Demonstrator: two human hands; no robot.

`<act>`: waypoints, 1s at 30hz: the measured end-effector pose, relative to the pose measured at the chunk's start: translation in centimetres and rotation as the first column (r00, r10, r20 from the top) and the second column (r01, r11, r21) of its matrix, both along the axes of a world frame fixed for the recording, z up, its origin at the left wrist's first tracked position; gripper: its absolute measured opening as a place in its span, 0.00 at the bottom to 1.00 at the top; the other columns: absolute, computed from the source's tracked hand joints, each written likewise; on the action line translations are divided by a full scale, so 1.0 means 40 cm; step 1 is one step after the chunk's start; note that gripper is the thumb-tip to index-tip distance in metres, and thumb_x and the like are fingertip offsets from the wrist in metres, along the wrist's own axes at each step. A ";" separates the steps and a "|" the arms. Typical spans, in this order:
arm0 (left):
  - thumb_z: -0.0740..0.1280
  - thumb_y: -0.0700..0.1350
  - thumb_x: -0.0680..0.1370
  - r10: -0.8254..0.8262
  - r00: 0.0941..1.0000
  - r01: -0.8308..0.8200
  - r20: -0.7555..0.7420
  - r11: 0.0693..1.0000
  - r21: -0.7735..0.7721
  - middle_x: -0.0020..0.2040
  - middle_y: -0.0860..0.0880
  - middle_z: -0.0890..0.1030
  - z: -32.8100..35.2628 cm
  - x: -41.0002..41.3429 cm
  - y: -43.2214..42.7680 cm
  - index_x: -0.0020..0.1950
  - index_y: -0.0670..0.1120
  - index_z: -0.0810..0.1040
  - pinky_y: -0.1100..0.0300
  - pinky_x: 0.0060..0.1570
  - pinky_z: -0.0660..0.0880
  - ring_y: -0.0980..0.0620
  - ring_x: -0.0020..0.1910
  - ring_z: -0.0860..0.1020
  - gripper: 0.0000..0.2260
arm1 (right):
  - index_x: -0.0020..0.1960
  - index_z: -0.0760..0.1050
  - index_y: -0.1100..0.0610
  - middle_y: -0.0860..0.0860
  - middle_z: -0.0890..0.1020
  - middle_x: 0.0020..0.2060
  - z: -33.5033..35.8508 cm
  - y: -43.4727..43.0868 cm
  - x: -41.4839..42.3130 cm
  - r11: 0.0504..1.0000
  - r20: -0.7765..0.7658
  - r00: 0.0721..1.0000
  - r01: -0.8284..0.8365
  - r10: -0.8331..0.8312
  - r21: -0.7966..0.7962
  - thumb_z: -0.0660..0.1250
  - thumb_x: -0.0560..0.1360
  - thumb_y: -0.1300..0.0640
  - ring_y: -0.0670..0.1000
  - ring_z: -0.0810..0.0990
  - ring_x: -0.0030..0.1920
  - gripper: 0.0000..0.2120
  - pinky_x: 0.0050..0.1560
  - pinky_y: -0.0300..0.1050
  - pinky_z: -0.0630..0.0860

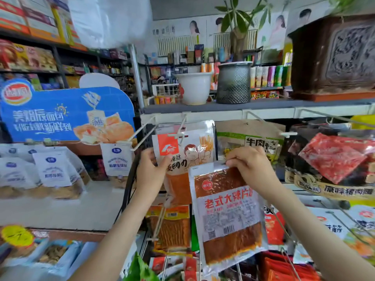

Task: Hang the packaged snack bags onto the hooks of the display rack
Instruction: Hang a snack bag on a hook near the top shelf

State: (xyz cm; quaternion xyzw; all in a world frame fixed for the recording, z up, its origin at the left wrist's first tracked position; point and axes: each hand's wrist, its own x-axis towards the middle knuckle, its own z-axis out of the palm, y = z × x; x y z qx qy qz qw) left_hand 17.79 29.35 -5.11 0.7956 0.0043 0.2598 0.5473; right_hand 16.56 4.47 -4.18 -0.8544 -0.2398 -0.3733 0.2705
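**Spicy-strip packet held up below the top rail of the hook rack**

The white metal display rack [267, 113] fills the right half of the view, its wire hooks loaded with red, brown and green snack packs. To its left stands a blue arched cardboard sign printed with bread pictures [60, 116], with white bread bags below it. On the rack's top shelf sit a dark carved square planter [334, 55], a grey mesh-patterned round pot [233, 84] and a white plastic flowerpot [193, 88].

The clear packet of red-brown spicy sheets with a white label [227, 220] hangs in the air in front of the rack, tilted slightly, not on any hook. The right hand [251, 165] pinches its top edge, fingers curled down over the seal.

Just behind it and to the left is an orange-and-white snack bag with a cartoon figure [194, 151], which appears to hang from a white wire hook [182, 126] under the top rail. The left hand [151, 171] grips this bag's left edge, thumb on the front face.
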 end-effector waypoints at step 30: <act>0.82 0.58 0.51 -0.581 0.784 0.610 0.218 0.655 -0.446 0.43 0.49 0.85 0.008 -0.212 0.102 0.43 0.52 0.84 0.59 0.40 0.80 0.51 0.43 0.83 0.24 | 0.36 0.78 0.53 0.44 0.78 0.32 0.076 -0.009 -0.083 0.996 -0.169 0.982 0.083 -0.079 0.016 0.67 0.73 0.60 0.46 0.75 0.34 0.08 0.34 0.28 0.63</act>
